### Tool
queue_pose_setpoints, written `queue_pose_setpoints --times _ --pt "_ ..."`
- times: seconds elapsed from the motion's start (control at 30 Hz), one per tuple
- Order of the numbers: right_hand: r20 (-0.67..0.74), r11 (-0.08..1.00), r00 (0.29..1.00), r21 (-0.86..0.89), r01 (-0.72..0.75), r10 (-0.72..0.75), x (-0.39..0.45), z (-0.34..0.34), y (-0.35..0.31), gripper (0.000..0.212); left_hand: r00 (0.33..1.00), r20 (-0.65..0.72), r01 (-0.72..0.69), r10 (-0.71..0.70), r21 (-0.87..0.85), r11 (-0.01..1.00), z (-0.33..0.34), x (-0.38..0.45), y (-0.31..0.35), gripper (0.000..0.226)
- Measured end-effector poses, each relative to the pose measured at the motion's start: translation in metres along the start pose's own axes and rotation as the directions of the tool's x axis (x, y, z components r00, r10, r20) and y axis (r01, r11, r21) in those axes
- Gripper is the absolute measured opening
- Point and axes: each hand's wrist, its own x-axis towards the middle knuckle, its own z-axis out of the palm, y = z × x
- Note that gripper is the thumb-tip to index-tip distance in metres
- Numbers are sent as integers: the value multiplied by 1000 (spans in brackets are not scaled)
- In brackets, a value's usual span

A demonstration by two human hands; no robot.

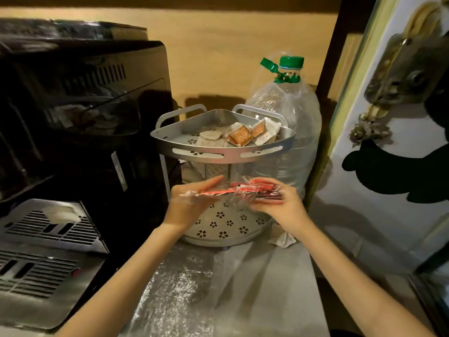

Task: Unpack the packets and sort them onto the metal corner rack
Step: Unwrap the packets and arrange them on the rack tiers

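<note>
1. The desk (255,288) is the biggest thing. It is grey and shiny, and it carries everything, so both arms can work just above it.

2. The black coffee machine (80,113) stands on the left side of the desk, apart from the work.

3. The big clear water bottle (291,132) with a green cap stands in the corner, just behind and beside the rack. It looks parked there to stay clear of the hands.

4. The metal corner rack (218,152) stands at the back of the desk, near the wall. It has 2 shelves with flower holes. Each shelf has a raised rim, so small things do not slide off.

5. The top shelf already holds brown and white packets (240,136). I think this sort is done. The bottom shelf looks bare, maybe saved for the next sort.

6. The left hand (192,203) is partly closed and grips the left end of a clear plastic bag (226,193). I think it holds the bag still so it can be opened.

7. The right hand (274,200) is closed around the other end of the bag, holding the bunch inside.

8. The red packets (255,188) are still in the bag, held in the air right above the bottom shelf. That spot is handy, because they can drop straight in.

9. A small crumpled wrapper (284,239) lies on the desk beside the rack's foot.
</note>
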Motion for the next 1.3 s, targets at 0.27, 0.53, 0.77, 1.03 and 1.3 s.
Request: queue_pose_setpoints --times 0.27,0.53,0.77,1.03,1.3 --pt "37 972 971 17 -235 234 23 2 58 46 857 215 515 -469 -319 795 22 -5 -45 19" --pt "97 918 924 120 -379 369 45 -12 81 23 702 308 710 -642 -223 668 29 11 -70 19" --pt "52 904 921 176 -389 386 51 -10 88 27 684 302 728 -665 -355 587 20 19 -69 27" --pt "220 860 835 -44 -509 505 33 -3 99 26 738 160 662 -655 -360 658 24 17 -66 5" --pt "59 843 846 76 -533 529 36 2 100 24 730 197 684 -655 -189 705 30 -27 -93 11"
